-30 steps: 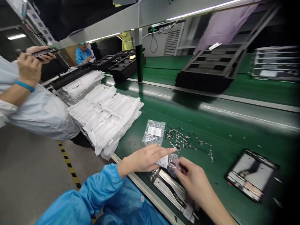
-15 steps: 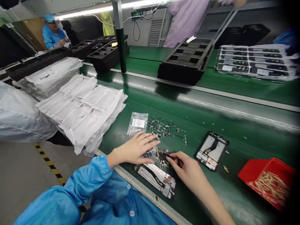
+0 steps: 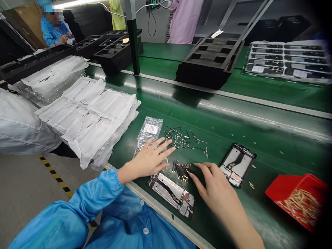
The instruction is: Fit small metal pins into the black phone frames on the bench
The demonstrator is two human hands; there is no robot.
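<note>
While the bare left hand (image 3: 148, 159) reaches in from the lower left, its forearm in a loose blue fabric sleeve (image 3: 103, 197), the palm faces down with fingers fanned wide, tips aimed up and right; no pinch, contact underneath hidden. Bare right hand (image 3: 216, 181) comes from the lower right, forearm angled up-left, wrist roughly straight, thumb and index finger parted at the right end of a loose bundle of thin black strips with gold tips (image 3: 181, 171); can't tell if any strip is gripped. Bundle lies on the glossy green work surface (image 3: 160, 107), between both hands, just beyond a black-edged phone frame with silver plates (image 3: 169, 193). Past the left fingertips: scattered small dark-and-silver parts (image 3: 177, 137), and left of these a clear plastic bag with a white label (image 3: 153, 121). Second black phone frame with a pale panel (image 3: 237, 164) sits beyond the right hand; red bin of small tan pieces (image 3: 280, 183), further right.
</note>
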